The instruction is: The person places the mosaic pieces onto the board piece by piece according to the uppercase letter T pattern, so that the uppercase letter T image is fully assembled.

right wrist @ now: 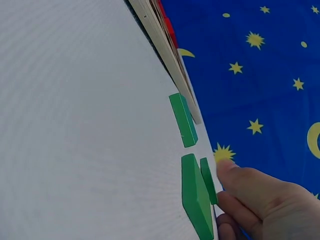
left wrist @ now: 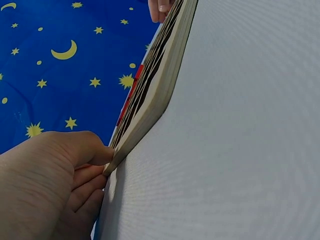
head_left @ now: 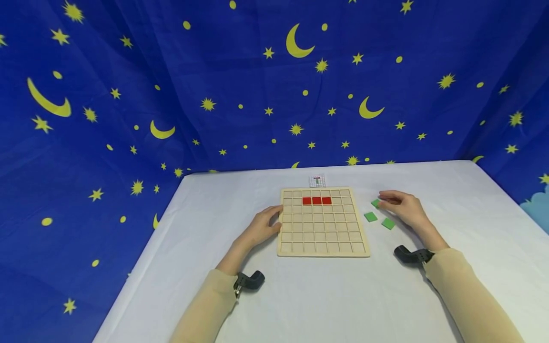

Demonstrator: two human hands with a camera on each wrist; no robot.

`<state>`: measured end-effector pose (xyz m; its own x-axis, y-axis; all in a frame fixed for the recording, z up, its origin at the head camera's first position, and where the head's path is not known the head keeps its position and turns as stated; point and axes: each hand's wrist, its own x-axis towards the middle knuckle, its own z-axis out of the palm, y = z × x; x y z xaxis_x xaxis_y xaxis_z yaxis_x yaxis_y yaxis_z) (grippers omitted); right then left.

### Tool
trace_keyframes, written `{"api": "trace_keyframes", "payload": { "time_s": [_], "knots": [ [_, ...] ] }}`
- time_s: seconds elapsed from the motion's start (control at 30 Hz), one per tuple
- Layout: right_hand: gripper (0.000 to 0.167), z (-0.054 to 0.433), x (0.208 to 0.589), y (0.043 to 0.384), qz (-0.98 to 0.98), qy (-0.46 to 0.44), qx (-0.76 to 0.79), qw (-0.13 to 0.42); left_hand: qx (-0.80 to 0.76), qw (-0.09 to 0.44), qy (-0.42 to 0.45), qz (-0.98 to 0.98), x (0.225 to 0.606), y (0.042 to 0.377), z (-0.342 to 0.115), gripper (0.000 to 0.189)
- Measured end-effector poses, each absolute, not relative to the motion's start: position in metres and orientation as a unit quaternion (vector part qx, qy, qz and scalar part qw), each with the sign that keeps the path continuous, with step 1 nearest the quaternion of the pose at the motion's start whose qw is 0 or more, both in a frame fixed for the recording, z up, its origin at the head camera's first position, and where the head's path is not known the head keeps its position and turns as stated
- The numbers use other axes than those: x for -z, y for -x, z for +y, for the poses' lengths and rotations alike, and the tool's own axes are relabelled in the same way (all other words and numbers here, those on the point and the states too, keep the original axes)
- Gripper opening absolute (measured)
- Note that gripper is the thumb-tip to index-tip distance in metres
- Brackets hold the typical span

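A square wooden grid board (head_left: 321, 237) lies on the white tablecloth, with three red square tiles (head_left: 316, 201) side by side in its second row from the far end. My left hand (head_left: 260, 227) rests against the board's left edge, thumb and fingers apart, touching the rim. To the right of the board are three green square tiles: one (head_left: 371, 216) nearest the board, another (head_left: 388, 224) closer to me, and the farthest tile (head_left: 376, 203) at the fingertips of my right hand (head_left: 403, 206). Its thumb and fingers stand apart; no firm grip shows.
A small card (head_left: 317, 180) printed with a red and green grid pattern lies just beyond the board. Dark blue fabric (head_left: 257, 85) with moons and stars hangs behind and beside the table. Each wrist carries a black camera mount (head_left: 411, 255).
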<state>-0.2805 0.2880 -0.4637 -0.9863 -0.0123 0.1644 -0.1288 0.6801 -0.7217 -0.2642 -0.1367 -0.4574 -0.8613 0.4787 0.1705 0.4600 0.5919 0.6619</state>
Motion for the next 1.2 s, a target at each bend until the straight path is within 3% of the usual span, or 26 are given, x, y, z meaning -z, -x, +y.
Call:
{"api": "trace_keyframes", "payload": {
  "time_s": [0.27, 0.87, 1.2],
  "knots": [
    [0.044, 0.284, 0.464, 0.283, -0.925, -0.075, -0.365, 0.081, -0.369, -0.007, -0.279, 0.887, 0.457, 0.263, -0.14, 0.054],
    [0.036, 0.289, 0.464, 0.278, -0.931, -0.074, -0.348, 0.085, -0.366, 0.024, -0.258, 0.894, 0.455, 0.263, -0.135, 0.056],
    [0.047, 0.289, 0.436, 0.275, -0.904, -0.062, -0.414, 0.086, -0.368, 0.021, -0.259, 0.893, 0.454, 0.263, -0.136, 0.055]
  ]
}}
